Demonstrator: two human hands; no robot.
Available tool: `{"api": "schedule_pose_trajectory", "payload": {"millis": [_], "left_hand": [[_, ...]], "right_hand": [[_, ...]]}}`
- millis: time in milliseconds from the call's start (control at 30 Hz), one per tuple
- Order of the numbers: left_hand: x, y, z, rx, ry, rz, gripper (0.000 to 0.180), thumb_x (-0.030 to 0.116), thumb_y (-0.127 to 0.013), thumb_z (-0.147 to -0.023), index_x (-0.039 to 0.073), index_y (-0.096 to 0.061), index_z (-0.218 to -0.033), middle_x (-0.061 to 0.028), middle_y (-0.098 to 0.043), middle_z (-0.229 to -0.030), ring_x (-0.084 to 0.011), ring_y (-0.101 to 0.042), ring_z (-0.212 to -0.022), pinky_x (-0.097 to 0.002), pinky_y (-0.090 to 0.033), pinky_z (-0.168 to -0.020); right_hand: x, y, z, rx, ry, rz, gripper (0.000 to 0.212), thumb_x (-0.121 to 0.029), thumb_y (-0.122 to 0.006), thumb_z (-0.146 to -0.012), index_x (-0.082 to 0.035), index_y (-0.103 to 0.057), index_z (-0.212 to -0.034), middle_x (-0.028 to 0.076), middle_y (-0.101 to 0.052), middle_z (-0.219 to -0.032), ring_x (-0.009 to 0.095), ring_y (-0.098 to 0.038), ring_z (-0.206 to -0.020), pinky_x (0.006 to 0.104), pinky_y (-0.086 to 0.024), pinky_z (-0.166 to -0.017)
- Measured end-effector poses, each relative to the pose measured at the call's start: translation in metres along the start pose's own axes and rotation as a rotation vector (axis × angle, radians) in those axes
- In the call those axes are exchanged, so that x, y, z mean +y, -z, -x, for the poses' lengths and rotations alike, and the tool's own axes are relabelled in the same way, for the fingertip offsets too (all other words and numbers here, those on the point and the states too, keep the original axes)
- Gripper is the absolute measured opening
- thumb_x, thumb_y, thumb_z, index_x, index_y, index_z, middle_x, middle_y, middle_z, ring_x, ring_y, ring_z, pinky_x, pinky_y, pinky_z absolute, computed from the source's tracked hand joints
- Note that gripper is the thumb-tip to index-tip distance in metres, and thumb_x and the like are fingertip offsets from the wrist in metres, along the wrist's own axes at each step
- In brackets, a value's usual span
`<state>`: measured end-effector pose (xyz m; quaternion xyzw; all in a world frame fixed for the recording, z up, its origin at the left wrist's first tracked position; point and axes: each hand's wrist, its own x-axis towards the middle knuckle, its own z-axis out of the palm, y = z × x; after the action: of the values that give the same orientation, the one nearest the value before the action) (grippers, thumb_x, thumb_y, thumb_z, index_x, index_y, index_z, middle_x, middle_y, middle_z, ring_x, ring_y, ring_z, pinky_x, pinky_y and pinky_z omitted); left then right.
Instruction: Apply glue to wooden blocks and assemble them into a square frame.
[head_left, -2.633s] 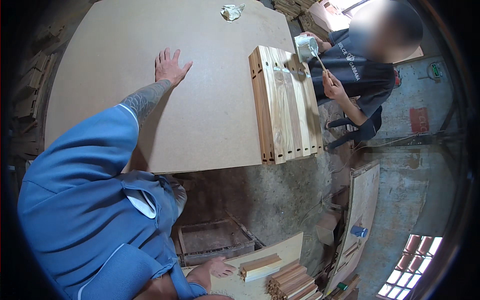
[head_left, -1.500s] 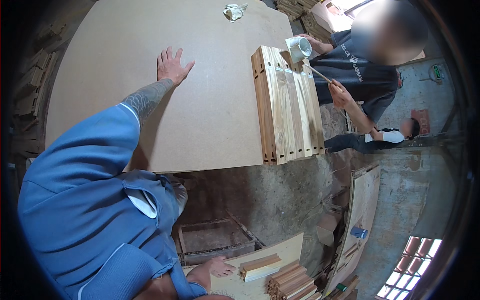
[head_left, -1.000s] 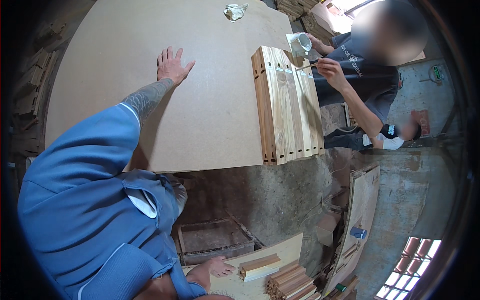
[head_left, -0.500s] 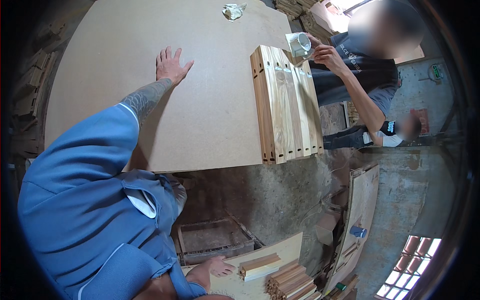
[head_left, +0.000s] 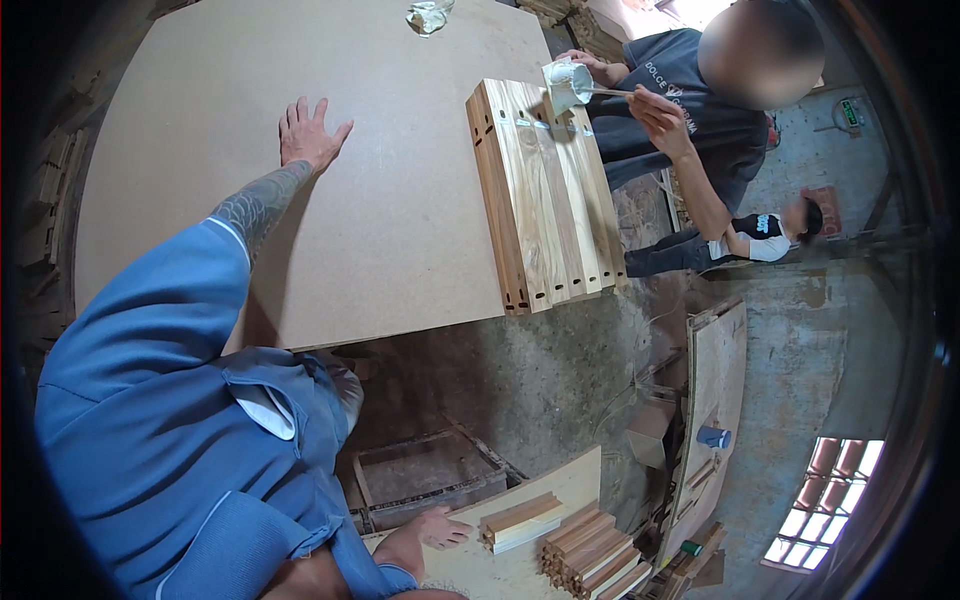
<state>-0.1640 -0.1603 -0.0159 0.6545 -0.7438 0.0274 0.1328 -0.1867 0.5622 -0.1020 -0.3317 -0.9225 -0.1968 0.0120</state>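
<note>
My left hand (head_left: pixel 312 138) lies on the large light-brown board (head_left: pixel 385 230), fingers spread and nothing in it. Down at the lower edge, my right hand (head_left: pixel 440 528) rests open on a pale panel (head_left: pixel 580 480), beside a short stack of wood strips (head_left: pixel 522 522). On the far right of the large board stands a row of slotted wooden pieces (head_left: pixel 545 200) pressed side by side, with white marks near their upper slots. Over them a co-worker's hands hold a white cup (head_left: pixel 570 84) and a thin stick (head_left: pixel 610 92), whose tip is at the cup.
A crumpled wrapper (head_left: pixel 428 17) lies at the board's far edge. A bundle of wood strips (head_left: pixel 592 552) sits on the panel. Beneath is a wooden frame (head_left: pixel 430 470) on the floor. Another bench (head_left: pixel 715 400) bears a blue cup (head_left: pixel 714 437). A second person (head_left: pixel 765 235) stands farther back.
The whole view has shifted slightly, moving the large board leftward in the picture. The co-worker's stick has gone from the slotted wood to the cup. Both my hands stay resting in place.
</note>
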Motion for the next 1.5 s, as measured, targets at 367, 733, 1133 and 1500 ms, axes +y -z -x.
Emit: {"api": "schedule_pose_trajectory", "payload": {"millis": [367,733,1133,1500], "left_hand": [[0.001,0.000,0.000,0.016,0.002,0.002,0.074,0.064,-0.048,-0.090,0.013,-0.045,-0.143,-0.0205,-0.039,-0.145,-0.0360,-0.032,-0.136,-0.0493,-0.023,-0.114],[0.003,0.000,-0.001,0.031,-0.010,0.011,0.072,0.063,-0.050,-0.089,0.013,-0.047,-0.141,-0.0212,-0.039,-0.143,-0.0359,-0.034,-0.133,-0.0499,-0.024,-0.112],[-0.001,0.005,0.000,-0.048,0.003,0.008,0.075,0.064,-0.047,-0.090,0.013,-0.043,-0.144,-0.0229,-0.036,-0.148,-0.0391,-0.030,-0.139,-0.0514,-0.023,-0.114],[-0.002,0.000,0.001,0.009,0.005,0.005,0.073,0.064,-0.048,-0.089,0.014,-0.046,-0.142,-0.0208,-0.038,-0.145,-0.0361,-0.032,-0.136,-0.0492,-0.023,-0.113]], "right_hand": [[-0.002,0.003,0.001,-0.018,-0.018,-0.014,0.089,-0.053,-0.063,-0.081,-0.016,-0.026,-0.153,0.012,-0.033,-0.151,0.032,-0.041,-0.130,0.0482,-0.043,-0.098],[0.000,-0.004,0.006,0.049,-0.010,-0.027,0.091,-0.049,-0.069,-0.076,-0.016,-0.029,-0.151,0.012,-0.036,-0.151,0.032,-0.043,-0.130,0.0468,-0.041,-0.101],[-0.003,0.006,0.001,-0.035,-0.026,-0.009,0.091,-0.054,-0.063,-0.079,-0.018,-0.025,-0.154,0.010,-0.033,-0.153,0.029,-0.040,-0.132,0.0467,-0.040,-0.101],[-0.004,0.004,0.000,-0.008,-0.040,-0.028,0.091,-0.052,-0.064,-0.076,-0.019,-0.029,-0.152,0.010,-0.036,-0.152,0.030,-0.044,-0.130,0.0467,-0.041,-0.099]]}}
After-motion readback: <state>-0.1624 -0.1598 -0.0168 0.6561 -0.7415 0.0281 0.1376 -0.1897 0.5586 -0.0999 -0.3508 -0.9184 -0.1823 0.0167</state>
